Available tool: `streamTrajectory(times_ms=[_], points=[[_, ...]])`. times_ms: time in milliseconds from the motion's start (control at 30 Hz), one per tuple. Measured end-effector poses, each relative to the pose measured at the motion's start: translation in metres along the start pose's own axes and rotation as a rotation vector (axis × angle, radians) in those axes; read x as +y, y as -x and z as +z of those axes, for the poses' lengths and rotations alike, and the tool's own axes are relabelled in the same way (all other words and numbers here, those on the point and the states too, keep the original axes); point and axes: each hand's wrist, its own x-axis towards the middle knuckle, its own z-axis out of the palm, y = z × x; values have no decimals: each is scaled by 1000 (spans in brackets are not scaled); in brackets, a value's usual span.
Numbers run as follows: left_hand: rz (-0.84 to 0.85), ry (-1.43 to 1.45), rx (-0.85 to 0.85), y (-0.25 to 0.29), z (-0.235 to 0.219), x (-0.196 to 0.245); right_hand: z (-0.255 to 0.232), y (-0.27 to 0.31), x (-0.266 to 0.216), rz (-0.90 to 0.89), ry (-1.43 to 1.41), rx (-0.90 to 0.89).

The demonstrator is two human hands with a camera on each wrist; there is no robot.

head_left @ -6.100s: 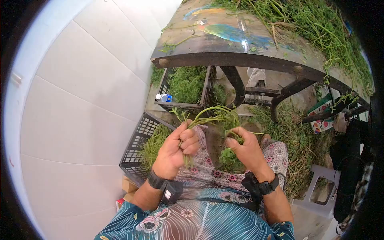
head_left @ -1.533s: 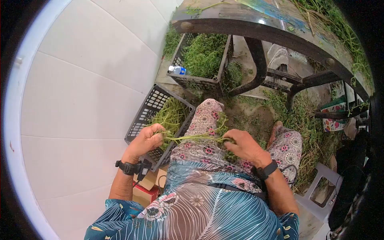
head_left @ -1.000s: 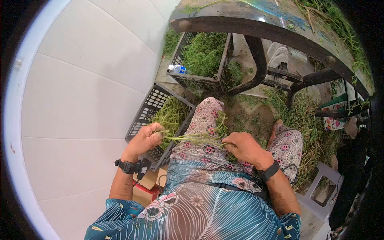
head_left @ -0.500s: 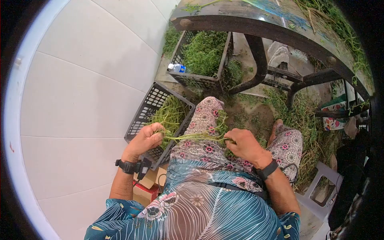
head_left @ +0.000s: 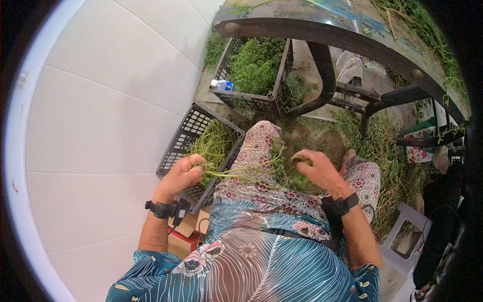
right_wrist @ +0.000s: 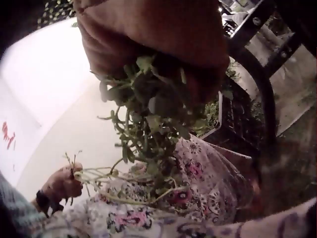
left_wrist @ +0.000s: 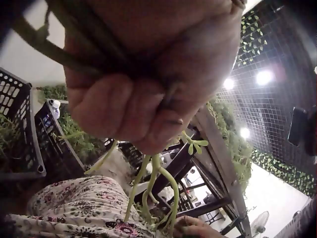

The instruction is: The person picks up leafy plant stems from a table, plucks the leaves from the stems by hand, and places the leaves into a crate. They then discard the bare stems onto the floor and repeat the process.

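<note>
My left hand (head_left: pixel 185 173) grips several long green stems (head_left: pixel 234 176) at one end, above the edge of the near crate. In the left wrist view its fingers (left_wrist: pixel 133 109) curl tightly round them, and stem ends hang below. The stems stretch over the patterned trouser leg toward small leaves (head_left: pixel 276 156). My right hand (head_left: pixel 318 170) is apart from those stems, over the gap between the knees. Its fingers curl on a leafy green sprig (right_wrist: pixel 148 119), which hangs beneath the hand in the right wrist view.
The near black crate (head_left: pixel 171 146) holds pale stems; a farther crate (head_left: pixel 246 98) holds leafy greens, with a small bottle (head_left: pixel 222 85) at its corner. A table (head_left: pixel 322 32) bears more greens. Discarded plants (head_left: pixel 392 171) cover the floor at right, near a grey stool (head_left: pixel 405 236).
The right hand, earlier at the far end of the stretched stems, has moved up and right with greens in its fingers. The left hand stays in place; the stems now sag and fan out.
</note>
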Motion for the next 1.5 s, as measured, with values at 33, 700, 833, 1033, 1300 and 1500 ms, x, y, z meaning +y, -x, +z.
streamTrajectory(times_ms=[33, 700, 833, 1033, 1300, 1500], points=[[8, 8, -6, 0, 1, 0, 6, 1, -1, -8, 49, -67], [17, 18, -49, 3, -1, 1, 15, 9, 2, -240, 374, 51], [33, 35, -118, 5, 1, 5, 16, 3, 11, -92, 239, 167], [-17, -22, -32, 12, -4, 3, -19, 0, 25, 204, 47, 343], [2, -120, -52, 5, 2, 7, 13, -9, -14, 30, 188, 131], [-1, -80, -63, 7, 2, 7, 47, -25, -16, -363, 504, 124]])
